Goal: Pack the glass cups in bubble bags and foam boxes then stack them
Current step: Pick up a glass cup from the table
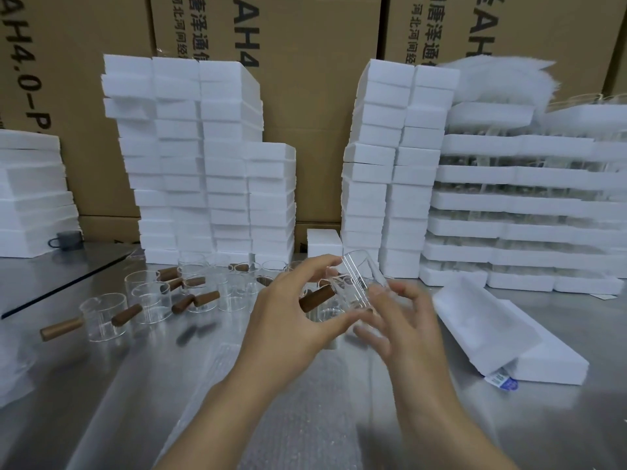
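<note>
Lining the far edge of the tabletop (101, 385), foam boxes (210, 184) stand stacked; above its middle our left hand (291, 317) and right hand (403, 320) both curl round one glass cup (356, 283). We judge it light, slick and brittle: cradle the wall, or take the wooden handle (317, 298).

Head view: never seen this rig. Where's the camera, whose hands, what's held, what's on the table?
No robot here. The one camera is worn on a person's head, looking down at their bare hands. The left hand grips a clear glass cup with a wooden handle, tilted above the steel table; the blurred right hand is at its base, grip unclear. On the table: more cups at left, bubble bags up front, a foam box lying at right, stacked foam boxes behind.
</note>
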